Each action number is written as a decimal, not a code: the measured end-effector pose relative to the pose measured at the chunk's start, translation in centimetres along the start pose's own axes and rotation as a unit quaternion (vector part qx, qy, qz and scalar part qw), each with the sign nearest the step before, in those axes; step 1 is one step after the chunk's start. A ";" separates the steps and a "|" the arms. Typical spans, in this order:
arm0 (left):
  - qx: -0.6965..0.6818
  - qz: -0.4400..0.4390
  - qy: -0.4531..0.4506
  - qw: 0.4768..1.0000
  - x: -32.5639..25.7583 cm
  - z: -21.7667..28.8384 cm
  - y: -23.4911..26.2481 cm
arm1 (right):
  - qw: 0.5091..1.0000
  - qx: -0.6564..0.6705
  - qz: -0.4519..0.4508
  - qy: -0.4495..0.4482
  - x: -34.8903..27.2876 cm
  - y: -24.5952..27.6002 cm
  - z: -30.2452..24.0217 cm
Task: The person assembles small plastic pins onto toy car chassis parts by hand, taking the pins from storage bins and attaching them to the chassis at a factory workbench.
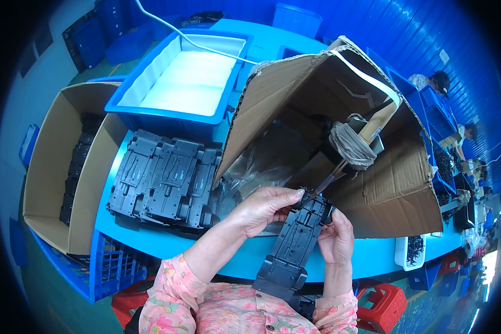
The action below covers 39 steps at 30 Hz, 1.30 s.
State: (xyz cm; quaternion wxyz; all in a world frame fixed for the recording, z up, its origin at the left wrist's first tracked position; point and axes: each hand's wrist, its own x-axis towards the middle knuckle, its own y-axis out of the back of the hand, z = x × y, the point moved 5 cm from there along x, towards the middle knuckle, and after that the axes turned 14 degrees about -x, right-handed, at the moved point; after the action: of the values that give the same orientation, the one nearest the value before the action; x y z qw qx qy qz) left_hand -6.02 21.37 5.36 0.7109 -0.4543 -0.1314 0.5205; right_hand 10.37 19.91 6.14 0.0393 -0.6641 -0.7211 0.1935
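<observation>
A long black plastic moulded part (293,239) is tilted in front of me, its near end close to my body. My left hand (268,209) pinches its far left corner between thumb and fingers. Gripping the far right edge, my right hand (337,239) has its fingers partly hidden behind the part. Just beyond the far end is the tip of a pointed metal tool (334,179), whose upper body is wrapped in grey cloth (353,146). I cannot tell whether the tip touches the part. An open cardboard box (384,195) lies around the tool.
Stacks of similar black parts (164,181) lie on the blue table (150,240) at left. Behind them stands a blue bin with white lining (108,106). A cardboard carton (50,167) holds more parts. At right are a white tray (399,253) of small black pieces and a red stool (385,306).
</observation>
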 end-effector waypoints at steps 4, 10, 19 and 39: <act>-0.006 0.002 -0.001 1.000 -0.1 0.1 -0.1 | 1.000 0.003 -0.001 -0.001 -0.1 -0.2 -0.1; -0.005 0.000 0.005 1.000 -0.1 0.2 -0.1 | 1.000 -0.001 0.001 0.005 -0.1 -0.1 -0.1; -0.024 -0.006 0.021 0.999 -0.2 0.2 -0.3 | 1.000 -0.004 -0.005 0.001 -0.2 -0.2 -0.2; -0.015 -0.003 0.016 1.000 0.1 0.2 0.1 | 0.998 0.018 -0.060 -0.028 0.1 0.1 0.5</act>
State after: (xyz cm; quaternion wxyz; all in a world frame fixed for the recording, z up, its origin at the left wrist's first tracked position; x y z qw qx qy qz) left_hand -6.19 21.52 5.34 0.7076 -0.4727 -0.1297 0.5090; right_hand 10.32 19.90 5.58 0.0425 -0.6134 -0.7566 0.2224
